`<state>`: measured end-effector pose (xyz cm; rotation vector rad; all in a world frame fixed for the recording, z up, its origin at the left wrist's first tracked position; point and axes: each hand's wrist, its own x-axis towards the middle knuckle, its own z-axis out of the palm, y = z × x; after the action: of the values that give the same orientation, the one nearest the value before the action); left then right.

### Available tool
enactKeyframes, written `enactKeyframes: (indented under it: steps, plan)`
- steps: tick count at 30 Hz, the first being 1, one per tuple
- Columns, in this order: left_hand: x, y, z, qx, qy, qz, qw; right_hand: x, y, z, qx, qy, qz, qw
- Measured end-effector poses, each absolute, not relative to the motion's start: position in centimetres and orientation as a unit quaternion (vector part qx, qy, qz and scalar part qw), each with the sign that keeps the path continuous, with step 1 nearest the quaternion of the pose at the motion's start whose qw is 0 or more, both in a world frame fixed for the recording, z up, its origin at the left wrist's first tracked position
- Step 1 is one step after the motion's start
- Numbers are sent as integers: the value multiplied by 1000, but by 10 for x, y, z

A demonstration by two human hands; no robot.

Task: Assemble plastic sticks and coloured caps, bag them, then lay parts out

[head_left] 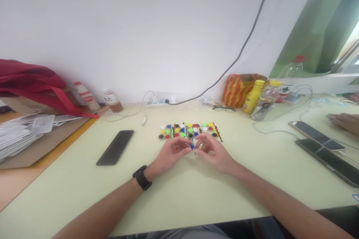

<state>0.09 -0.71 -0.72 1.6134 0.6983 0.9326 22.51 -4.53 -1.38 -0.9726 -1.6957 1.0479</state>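
My left hand [172, 153], with a black watch [142, 177] on its wrist, pinches a small blue plastic piece [192, 145] between thumb and fingers. From the other side, the fingertips of my right hand [215, 153] close on the same piece; its exact shape is too small to make out. Just beyond both hands lie rows of round coloured discs [182, 130] in white, blue, yellow, green, red and black. Thin coloured sticks [217, 131] lie among and beside them. My fingers hide part of the nearest row.
A black phone [114, 147] lies to the left, near papers [22, 134] and a red bag [30, 78]. Bottles [254, 97], eyeglasses [223, 108] and a power strip [159, 101] stand along the wall. Two phones [316, 135] and another person's hand [346, 121] are at right.
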Motion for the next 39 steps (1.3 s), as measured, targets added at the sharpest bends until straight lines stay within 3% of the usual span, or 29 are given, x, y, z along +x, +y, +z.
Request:
enactKeyframes:
  steps: [5,11,17,25,31,36,39]
  plan:
    - [3,-9,-3,673,316,396,539,229,-48,-8,-400,-677,400,471]
    - [2,-7,-5,669,339,396,530,234,-47,3,-332,-750,463,337]
    - [2,-8,-4,672,318,393,541,227,-44,-6,-386,-689,445,422]
    - [1,-8,-6,674,290,383,561,227,-45,-7,-396,-711,410,411]
    - [1,-9,-5,665,298,407,550,226,-47,-8,-417,-672,399,464]
    - [2,-7,-7,657,308,430,537,227,-43,-11,-452,-591,461,483]
    - [2,-6,-10,656,307,443,529,232,-41,-9,-431,-571,568,408]
